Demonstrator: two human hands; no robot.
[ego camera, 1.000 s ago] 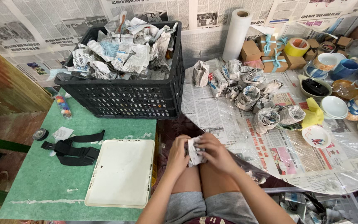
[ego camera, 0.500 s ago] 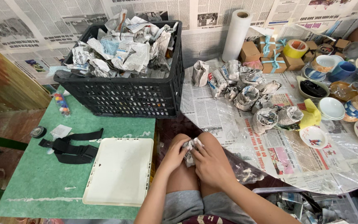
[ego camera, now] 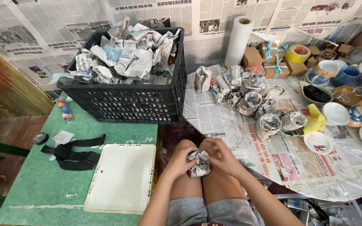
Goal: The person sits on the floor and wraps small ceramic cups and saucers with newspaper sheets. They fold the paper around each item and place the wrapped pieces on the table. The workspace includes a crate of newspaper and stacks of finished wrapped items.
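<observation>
A black crate (ego camera: 126, 98) of crumpled newspaper and a white tray (ego camera: 122, 178) occupy the green tabletop (ego camera: 34, 188) at left, wrapped bundles (ego camera: 252, 102) crowd the newspaper-covered tabletop (ego camera: 315, 175) at right, and between both edges, above the knees, left hand (ego camera: 177, 161) and right hand (ego camera: 223, 157) clamp a newspaper-wrapped bundle (ego camera: 198, 162), grip closed.

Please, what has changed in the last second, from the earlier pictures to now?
Both hands have come lower, from above the knees to rest on them. The left hand and right hand have closed more tightly around the newspaper-wrapped bundle, which now looks more crumpled and compact. Nothing was picked up or let go. The black crate, white tray and wrapped pieces on the table stayed in place.
</observation>
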